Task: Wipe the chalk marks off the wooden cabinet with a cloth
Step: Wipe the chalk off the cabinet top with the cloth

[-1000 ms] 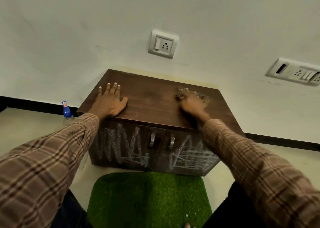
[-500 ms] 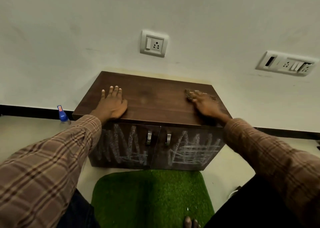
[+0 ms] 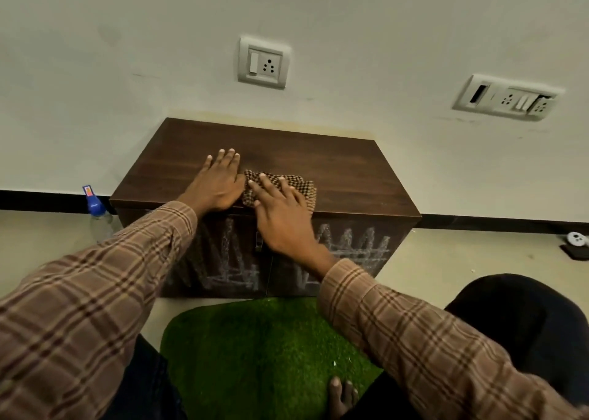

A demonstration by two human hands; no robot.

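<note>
A low dark wooden cabinet (image 3: 350, 171) stands against the wall. White chalk marks (image 3: 353, 247) cover its two front doors; the top looks bare of chalk. A brown checked cloth (image 3: 299, 185) lies near the front edge of the top. My right hand (image 3: 280, 215) presses flat on the cloth with fingers spread. My left hand (image 3: 216, 183) lies flat on the top just left of the cloth, its thumb side touching it. My arms hide the door handles partly.
A clear bottle with a blue cap (image 3: 95, 209) stands on the floor left of the cabinet. A green grass-like mat (image 3: 255, 356) lies in front, with my toes at its near edge. Wall sockets (image 3: 264, 62) sit above. A small white device (image 3: 577, 238) lies at the right.
My right hand has slid the cloth from the right end of the top to the middle front. My left hand has moved right, meeting the cloth.
</note>
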